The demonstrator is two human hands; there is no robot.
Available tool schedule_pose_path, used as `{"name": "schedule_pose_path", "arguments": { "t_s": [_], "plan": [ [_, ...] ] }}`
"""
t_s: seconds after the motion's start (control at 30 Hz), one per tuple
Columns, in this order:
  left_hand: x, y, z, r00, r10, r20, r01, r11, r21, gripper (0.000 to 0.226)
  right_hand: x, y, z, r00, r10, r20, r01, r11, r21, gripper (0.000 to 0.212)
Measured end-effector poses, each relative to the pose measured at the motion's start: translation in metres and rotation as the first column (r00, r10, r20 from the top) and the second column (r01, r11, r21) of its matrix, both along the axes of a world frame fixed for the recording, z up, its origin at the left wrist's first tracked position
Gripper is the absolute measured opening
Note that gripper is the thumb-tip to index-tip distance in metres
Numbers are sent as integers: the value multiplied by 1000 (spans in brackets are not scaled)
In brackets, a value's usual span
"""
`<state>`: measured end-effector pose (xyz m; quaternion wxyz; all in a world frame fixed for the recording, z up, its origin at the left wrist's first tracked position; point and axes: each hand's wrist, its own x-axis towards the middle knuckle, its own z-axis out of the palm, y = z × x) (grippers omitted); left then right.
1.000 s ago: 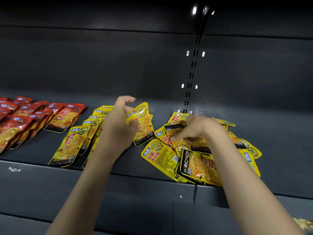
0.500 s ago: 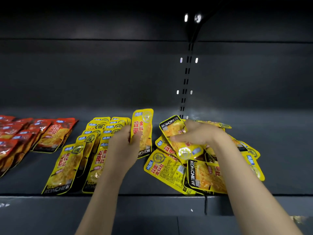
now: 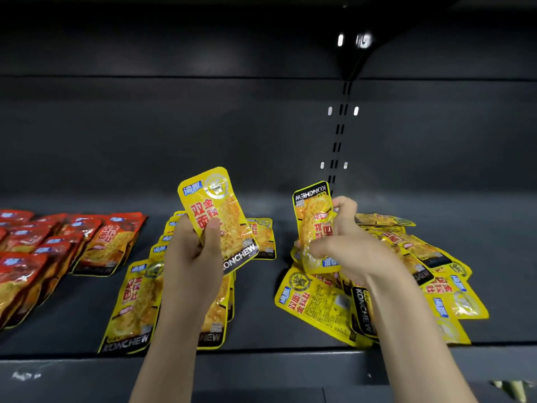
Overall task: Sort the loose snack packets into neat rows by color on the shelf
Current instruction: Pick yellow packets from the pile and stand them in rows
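Far left of the frame, red packets (image 3: 58,257) lie in rows; beside them, yellow rows (image 3: 136,301). The left hand (image 3: 191,257) grips an upright yellow packet (image 3: 218,216); the right hand (image 3: 345,242) pinches an upside-down one (image 3: 315,225) above the loose pile (image 3: 421,271). Likely next: turn it, stack both. The dark shelf (image 3: 261,359) has a slotted back.

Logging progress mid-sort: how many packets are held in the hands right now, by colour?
Yellow: 2, the upright packet in the left hand and the upside-down packet in the right hand.
Red: 0, the red packets in view lie on the shelf.
Total: 2
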<state>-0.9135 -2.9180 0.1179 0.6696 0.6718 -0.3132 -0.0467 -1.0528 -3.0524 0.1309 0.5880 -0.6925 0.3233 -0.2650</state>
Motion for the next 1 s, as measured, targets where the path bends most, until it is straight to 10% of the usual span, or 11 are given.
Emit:
{"name": "schedule_pose_path", "arguments": {
  "t_s": [0.43,0.7,1.0],
  "plan": [
    [30,16,3,998,-47,-32,47,999,-21,20,19,15,18,952,-304,-18,255,828,-499,26],
    [47,16,1,1000,-27,-5,27,999,-24,22,39,0,50,934,-310,178,356,857,-373,32],
    [64,15,0,999,-42,-32,42,999,-2,25,100,-36,27,974,-186,-132,156,966,-207,23]
  ]
}}
